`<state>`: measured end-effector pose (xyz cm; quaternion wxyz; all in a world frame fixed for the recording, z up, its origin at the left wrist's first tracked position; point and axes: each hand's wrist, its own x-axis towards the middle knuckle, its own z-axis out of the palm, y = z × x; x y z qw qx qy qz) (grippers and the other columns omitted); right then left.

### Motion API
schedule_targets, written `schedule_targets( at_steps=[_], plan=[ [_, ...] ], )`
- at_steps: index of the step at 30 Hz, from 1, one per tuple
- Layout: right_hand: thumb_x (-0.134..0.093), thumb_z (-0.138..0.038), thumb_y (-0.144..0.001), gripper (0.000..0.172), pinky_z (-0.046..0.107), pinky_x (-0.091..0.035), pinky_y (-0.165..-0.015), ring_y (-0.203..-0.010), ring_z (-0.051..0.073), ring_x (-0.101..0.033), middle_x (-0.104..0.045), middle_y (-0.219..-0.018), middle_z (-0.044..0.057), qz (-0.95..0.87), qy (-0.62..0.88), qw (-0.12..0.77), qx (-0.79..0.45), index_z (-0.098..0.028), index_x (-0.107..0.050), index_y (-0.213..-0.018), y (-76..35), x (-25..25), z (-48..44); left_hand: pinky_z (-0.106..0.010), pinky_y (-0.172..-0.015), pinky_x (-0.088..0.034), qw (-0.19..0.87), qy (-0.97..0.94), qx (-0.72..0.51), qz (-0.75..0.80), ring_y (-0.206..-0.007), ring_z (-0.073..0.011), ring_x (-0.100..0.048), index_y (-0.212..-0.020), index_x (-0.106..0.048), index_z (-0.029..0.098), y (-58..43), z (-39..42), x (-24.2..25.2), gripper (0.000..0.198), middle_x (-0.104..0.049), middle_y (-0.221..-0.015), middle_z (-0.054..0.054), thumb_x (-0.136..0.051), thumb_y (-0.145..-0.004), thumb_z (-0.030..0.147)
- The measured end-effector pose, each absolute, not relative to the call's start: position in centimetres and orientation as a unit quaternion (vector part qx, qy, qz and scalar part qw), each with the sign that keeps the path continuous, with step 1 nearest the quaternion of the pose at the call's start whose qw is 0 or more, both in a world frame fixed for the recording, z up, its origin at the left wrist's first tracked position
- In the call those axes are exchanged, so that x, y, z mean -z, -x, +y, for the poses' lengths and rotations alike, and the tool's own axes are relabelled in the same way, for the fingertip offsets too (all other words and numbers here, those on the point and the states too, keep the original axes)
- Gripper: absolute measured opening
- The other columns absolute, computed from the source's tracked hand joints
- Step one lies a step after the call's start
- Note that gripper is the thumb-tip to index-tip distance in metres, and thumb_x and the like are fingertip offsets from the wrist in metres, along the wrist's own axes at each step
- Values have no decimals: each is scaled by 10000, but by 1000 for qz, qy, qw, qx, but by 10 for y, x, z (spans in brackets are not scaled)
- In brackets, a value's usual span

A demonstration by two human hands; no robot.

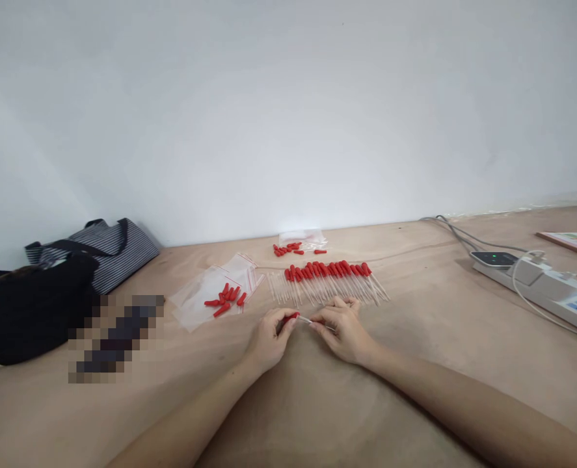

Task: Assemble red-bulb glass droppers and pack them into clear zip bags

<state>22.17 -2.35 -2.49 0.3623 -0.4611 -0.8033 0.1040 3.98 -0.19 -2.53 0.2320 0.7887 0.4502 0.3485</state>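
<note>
My left hand [268, 338] pinches a small red rubber cap [292, 318]. My right hand [341, 328] pinches a thin clear glass tube [308, 320] whose end meets that cap between the two hands. Just beyond my fingers lies a row of several finished clear tubes with red caps [327, 279] on the wooden table [415, 338]. To the left, several loose red caps [226, 299] rest on a clear plastic bag [205, 296]. More loose red caps [293, 248] lie farther back by another clear bag [302, 238].
A striped bag [107, 250] and a black bag [29, 305] sit at the left edge. A white power strip [542, 283] with grey cables [454, 234] lies at the right, with a booklet [574, 242] behind it. A white wall rises behind the table.
</note>
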Motion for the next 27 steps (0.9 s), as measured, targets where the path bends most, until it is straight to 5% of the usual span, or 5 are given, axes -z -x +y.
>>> schedule_targets(
  at_steps=[14, 27],
  plan=[
    [-435, -269, -842, 194, 342, -201, -794, -764, 152, -495, -638, -716, 4, -786, 494, 362, -83, -215, -611, -782, -223, 24, -25, -294, -748, -449, 257, -773, -375, 442, -809, -165, -576, -845, -589, 166, -43, -7, 22, 156, -641, -849, -42, -443, -815, 213],
    [-450, -277, -849, 193, 319, -215, -737, -748, 155, -460, -639, -716, 3, -819, 463, 319, -115, -230, -631, -800, -227, 20, -21, -291, -690, -417, 177, -810, -355, 431, -743, -165, -549, -759, -589, 173, -41, -10, 22, 166, -614, -747, -29, -451, -819, 243]
  ],
)
